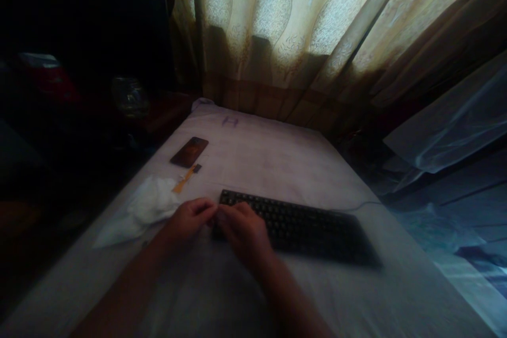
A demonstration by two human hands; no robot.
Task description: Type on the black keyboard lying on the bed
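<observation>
A black keyboard (pixel 304 224) lies across a pale cloth-covered surface (pixel 273 163). Both my hands meet at its left end. My left hand (pixel 190 217) has its fingers curled inward, fingertips touching those of my right hand (pixel 241 229), which rests over the keyboard's left corner with fingers bent. What the fingers pinch, if anything, is hidden in the dim light. A white crumpled cloth (pixel 144 208) lies just left of my left hand.
A dark phone (pixel 189 151) lies further back on the left, with a small yellow strip (pixel 182 180) and a tiny dark piece (pixel 197 168) near it. A cable (pixel 358 205) leaves the keyboard to the right. Patterned curtains (pixel 301 26) hang behind; netting (pixel 447 127) at right.
</observation>
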